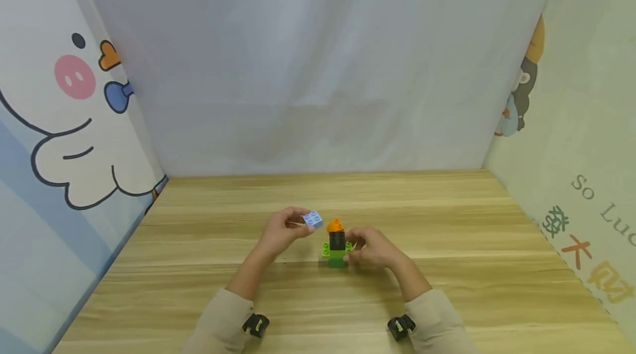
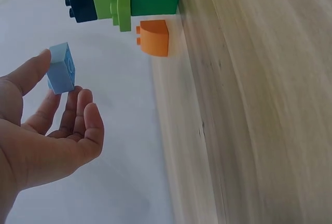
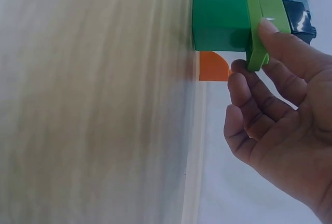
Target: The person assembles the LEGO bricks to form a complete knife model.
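Between thumb and fingertips, my left hand (image 1: 279,234) pinches a light blue toy brick (image 1: 312,220), raised just left of a small brick stack. The stack has a dark green brick (image 3: 220,23) at the bottom, a wider lime green piece (image 1: 326,249) and a lime brick above it, and a black brick (image 1: 337,241) on top. From the right side, my right hand (image 1: 374,248) grips the stack around its lime green part, thumb on the near face. Behind the stack, an orange curved brick (image 2: 155,38) stands separately on the table, its studs up.
The wooden table (image 1: 447,216) ends at a pale cloth backdrop (image 1: 318,67). Printed panels (image 1: 79,138) rise along the left and right sides. A black band (image 1: 256,325) sits at the left wrist and another (image 1: 400,327) at the right.
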Available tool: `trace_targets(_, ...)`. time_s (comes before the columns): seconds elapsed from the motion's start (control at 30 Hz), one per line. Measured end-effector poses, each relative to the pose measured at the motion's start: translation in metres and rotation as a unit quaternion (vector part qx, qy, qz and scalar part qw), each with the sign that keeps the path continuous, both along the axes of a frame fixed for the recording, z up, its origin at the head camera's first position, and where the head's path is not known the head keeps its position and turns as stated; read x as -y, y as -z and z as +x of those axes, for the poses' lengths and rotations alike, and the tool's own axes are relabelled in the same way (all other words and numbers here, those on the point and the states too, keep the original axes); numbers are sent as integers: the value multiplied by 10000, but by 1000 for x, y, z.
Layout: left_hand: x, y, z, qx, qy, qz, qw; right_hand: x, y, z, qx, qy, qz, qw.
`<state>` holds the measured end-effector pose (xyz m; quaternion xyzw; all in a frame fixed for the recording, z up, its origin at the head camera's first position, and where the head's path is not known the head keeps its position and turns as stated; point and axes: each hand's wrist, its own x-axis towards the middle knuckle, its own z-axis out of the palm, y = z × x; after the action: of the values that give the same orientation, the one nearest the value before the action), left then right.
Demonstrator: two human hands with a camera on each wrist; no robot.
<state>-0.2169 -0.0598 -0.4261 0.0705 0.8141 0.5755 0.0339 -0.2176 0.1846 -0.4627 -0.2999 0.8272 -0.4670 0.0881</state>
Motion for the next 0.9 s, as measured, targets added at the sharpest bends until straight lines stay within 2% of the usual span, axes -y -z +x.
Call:
trace_targets(0.3, -10, -3, 6, -57, 177, -38, 9998, 2, 3, -3, 265, 190, 164, 9993)
trace_targets(0.57, -18, -3, 9, -6, 389, -64, 9992, 2, 2, -3, 238, 140, 165, 9995)
trace_targets(0.9, -26, 0, 10, -122, 682, -24, 9976, 1, 4, -4, 148, 108, 161, 9997)
